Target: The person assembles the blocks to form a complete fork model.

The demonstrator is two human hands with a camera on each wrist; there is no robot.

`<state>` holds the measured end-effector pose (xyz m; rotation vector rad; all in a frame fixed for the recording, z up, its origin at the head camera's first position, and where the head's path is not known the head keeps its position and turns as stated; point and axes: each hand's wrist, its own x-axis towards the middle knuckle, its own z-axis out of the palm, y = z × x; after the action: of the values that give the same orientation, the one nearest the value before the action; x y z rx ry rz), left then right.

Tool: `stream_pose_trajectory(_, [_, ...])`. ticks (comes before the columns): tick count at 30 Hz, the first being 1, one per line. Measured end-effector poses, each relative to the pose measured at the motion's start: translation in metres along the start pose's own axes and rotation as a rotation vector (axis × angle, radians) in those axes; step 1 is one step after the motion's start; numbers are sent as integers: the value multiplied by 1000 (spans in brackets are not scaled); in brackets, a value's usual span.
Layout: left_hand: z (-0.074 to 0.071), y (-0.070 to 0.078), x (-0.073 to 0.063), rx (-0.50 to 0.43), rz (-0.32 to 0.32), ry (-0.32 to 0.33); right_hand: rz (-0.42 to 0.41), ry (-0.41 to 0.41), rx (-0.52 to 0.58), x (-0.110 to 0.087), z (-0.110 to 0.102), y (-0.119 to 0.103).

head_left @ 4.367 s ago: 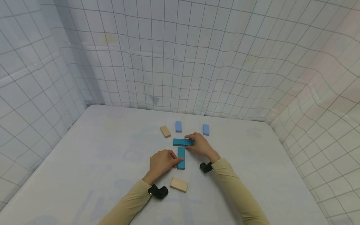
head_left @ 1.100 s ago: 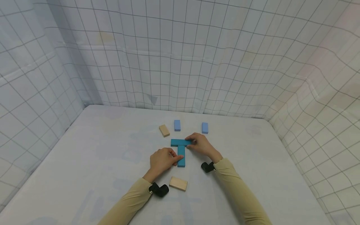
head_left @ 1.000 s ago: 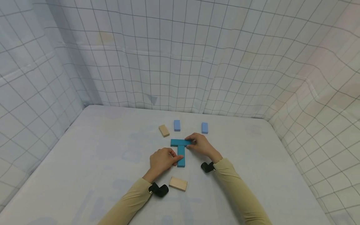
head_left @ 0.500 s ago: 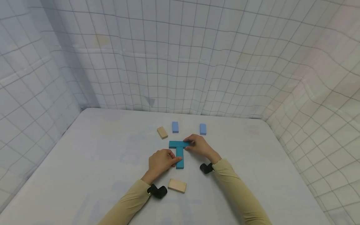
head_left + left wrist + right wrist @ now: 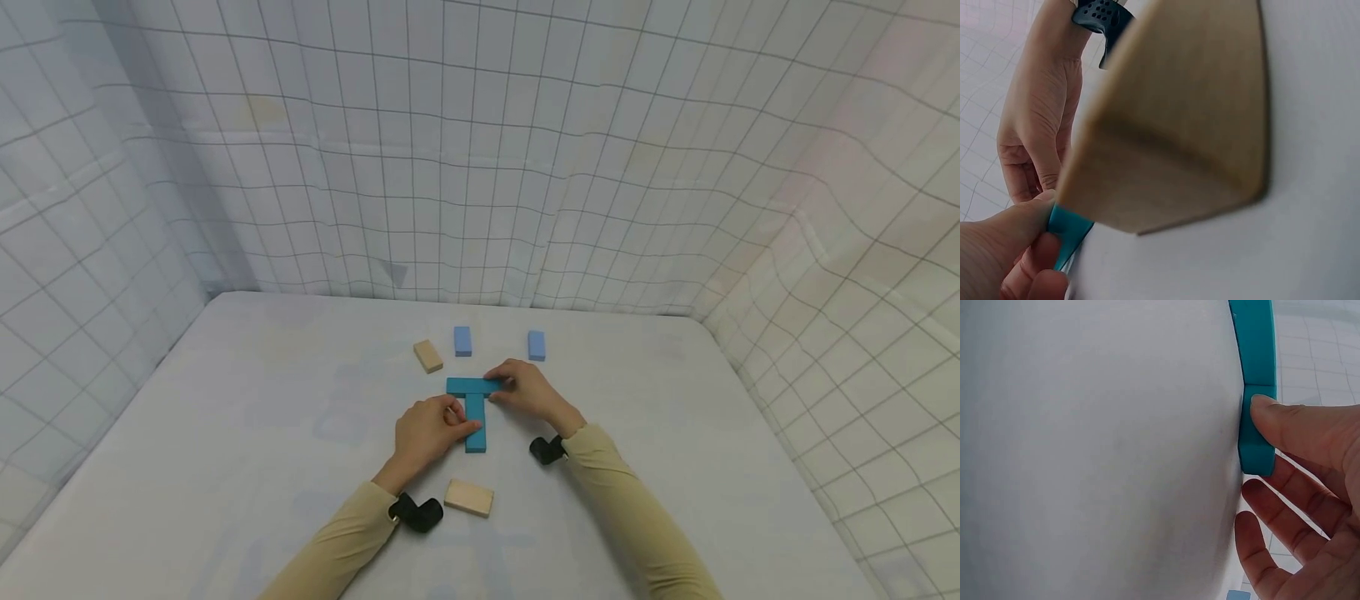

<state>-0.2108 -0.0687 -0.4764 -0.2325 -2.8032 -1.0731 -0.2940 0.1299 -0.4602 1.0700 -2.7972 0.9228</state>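
Two long teal blocks lie flat on the white table, forming a T with their faces touching. My left hand [image 5: 423, 429] pinches the stem block [image 5: 475, 408] between thumb and fingers near its lower half. The crossbar block [image 5: 463, 386] lies across the far end of the stem; its right end is gripped by my right hand [image 5: 528, 390] and partly covered. In the right wrist view a thin seam shows where teal blocks [image 5: 1257, 347] meet, close to the thumb. A plain wooden block [image 5: 1172, 125] looms close in the left wrist view, hiding part of the teal blocks.
Nearest the body lies the wooden block [image 5: 469, 497], between the forearms. Beyond the T stand a smaller wooden block [image 5: 428, 356] and two light blue blocks, one mid-table [image 5: 462, 342] and one further right [image 5: 536, 346]. Gridded white curtains [image 5: 420, 167] surround the table.
Since the earliest frame, the gap between the teal blocks has closed and the stem now meets the crossbar. Over the last second the hands keep their hold; mainly the head view shifts slightly.
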Motion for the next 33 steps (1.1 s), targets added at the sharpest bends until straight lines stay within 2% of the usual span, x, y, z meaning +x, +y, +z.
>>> stream_pose_trajectory(11, [2,3,-2,-9,113,51,-10,-9,14,-1,-1,-1])
stream_pose_trajectory(24, [1,11,-1,196,312,48,-12,-5,13,0,-2,-1])
stream_pose_trajectory(33, [-1,9,0,270,332,19,-10,-13,12,0,-1,0])
